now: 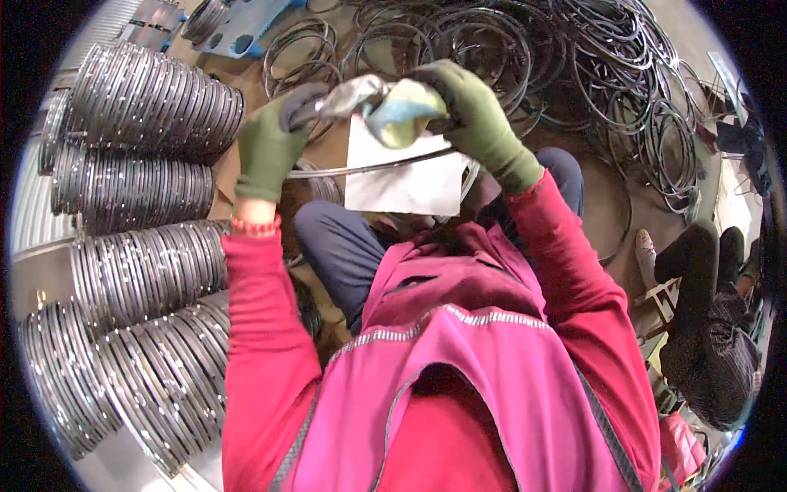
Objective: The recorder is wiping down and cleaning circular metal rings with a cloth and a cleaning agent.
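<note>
Both my hands wear olive-green gloves with dark palms. My left hand [275,143] is closed on the grey, crumpled end of a cloth rag [402,115]. The other end, pale blue and yellow, is bunched in the fingers of my right hand [471,115]. The rag stretches between the two hands, raised in front of my knees. Just below it runs the curved edge of a thin metal ring [377,166], crossing over a white sheet [406,189]. Whether my right fingers also touch the ring, I cannot tell.
Stacks of dark metal rings [152,275] stand in rows at my left. Loose rings lie heaped [615,66] at the far right, with more at the far middle [475,49]. A blue pallet [246,29] is at the far left. Another person's legs [697,271] show at the right.
</note>
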Demonstrator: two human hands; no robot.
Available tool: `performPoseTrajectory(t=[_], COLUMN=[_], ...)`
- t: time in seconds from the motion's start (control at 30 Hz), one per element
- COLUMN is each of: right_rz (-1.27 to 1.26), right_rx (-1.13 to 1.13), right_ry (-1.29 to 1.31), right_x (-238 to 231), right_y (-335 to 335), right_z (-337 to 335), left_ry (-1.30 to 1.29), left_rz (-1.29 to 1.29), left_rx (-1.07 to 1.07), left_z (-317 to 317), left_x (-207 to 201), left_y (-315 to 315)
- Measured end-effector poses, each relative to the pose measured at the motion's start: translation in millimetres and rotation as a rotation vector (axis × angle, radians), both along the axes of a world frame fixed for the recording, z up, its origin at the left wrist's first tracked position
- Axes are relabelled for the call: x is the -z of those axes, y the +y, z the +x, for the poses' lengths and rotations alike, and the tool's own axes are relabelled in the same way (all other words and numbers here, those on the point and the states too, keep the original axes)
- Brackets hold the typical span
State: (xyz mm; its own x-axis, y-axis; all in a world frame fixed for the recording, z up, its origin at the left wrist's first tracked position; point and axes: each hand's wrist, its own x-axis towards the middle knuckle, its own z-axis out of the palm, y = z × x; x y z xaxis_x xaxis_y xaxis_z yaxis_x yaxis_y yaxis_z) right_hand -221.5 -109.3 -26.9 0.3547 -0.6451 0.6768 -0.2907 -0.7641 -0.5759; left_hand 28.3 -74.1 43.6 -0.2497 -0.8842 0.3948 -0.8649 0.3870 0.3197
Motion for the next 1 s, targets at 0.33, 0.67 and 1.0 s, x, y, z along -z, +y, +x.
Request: performPoseTrajectory(t=[0.33,0.67,1.0], right_rz=[0.176,0.337,0.144], right_rx=[-0.002,0.105,0.236], right_ry=[-0.027,-0.629,0.46], right_x=[-15.0,-41.3,-48.2], right_y=[16.4,16.2,13.2], right_z=[-7.7,-85.0,-7.0], left_ry=[0.059,0.487,0.258], left_rz=[-0.099,0.093,0.244], left_rx=[0.042,-0.042,-0.025], left_z=[-9.1,24.1,32.1], left_x=[9.8,56.6,33.9], left_y=[8.7,12.4,19.5])
